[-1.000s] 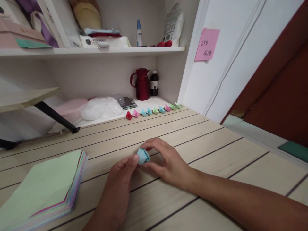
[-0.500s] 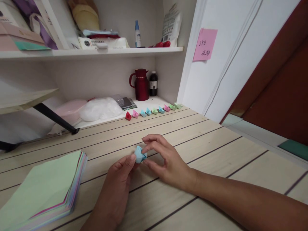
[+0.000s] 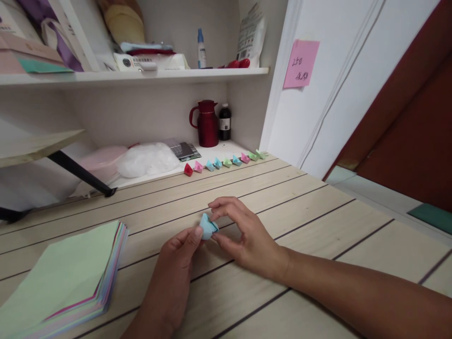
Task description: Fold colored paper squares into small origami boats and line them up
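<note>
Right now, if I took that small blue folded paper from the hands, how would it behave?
The blue folded paper is probably very light, being small and made of paper. Its visible folds suggest it would feel stiffer than a single layer, though squeezing could crush it. With its angular edges, it would likely slide rather than roll if pushed.

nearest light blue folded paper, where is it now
In the head view, the nearest light blue folded paper is below centre, in the left hand, beside the right hand and right of the paper stack.
</note>
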The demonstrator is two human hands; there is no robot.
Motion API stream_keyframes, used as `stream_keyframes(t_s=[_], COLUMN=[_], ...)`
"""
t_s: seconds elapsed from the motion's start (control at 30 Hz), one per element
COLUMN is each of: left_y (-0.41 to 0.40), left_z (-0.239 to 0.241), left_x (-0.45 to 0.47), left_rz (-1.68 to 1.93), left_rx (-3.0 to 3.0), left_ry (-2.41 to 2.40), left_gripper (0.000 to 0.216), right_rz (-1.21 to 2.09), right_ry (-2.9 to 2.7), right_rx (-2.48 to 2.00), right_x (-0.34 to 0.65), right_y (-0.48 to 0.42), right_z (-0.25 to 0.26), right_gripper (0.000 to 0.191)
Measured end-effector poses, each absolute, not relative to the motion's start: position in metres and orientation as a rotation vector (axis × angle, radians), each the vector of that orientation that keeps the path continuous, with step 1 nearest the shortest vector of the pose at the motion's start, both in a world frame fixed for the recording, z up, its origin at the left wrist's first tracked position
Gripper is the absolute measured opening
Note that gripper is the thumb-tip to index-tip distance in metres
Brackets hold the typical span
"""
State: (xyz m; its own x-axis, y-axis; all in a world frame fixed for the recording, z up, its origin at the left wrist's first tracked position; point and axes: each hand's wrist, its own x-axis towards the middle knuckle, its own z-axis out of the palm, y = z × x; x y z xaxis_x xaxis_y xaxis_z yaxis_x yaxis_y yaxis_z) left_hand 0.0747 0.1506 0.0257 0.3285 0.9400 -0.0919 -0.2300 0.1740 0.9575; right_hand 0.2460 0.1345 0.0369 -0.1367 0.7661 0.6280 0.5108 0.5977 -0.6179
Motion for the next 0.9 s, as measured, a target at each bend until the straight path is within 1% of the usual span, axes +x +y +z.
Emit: stream_keyframes(t_s=[0.1,0.53,0.9], left_y=[0.1507,0.1528,0.1526], left_z=[0.0261,0.0285,0.0316], left_x=[0.0748,0.0772,0.0768], left_rz=[0.99,1.0,0.993], left_rx=[1.058,1.005,0.998], left_ry=[0.846,0.844,0.831], left_gripper=[0.022,0.017,0.018], right_rz=[0.316,0.308,0.23], right_ry=[-1.805,-1.755,-1.714], right_rx=[-1.026,-1.011,-0.963], right_x=[0.2455,0.2474,0.2434], right_y=[0.1342,0.1362,0.1349], right_z=[0.0359,0.0336,0.0364], right_gripper=[0.032,0.014,0.011])
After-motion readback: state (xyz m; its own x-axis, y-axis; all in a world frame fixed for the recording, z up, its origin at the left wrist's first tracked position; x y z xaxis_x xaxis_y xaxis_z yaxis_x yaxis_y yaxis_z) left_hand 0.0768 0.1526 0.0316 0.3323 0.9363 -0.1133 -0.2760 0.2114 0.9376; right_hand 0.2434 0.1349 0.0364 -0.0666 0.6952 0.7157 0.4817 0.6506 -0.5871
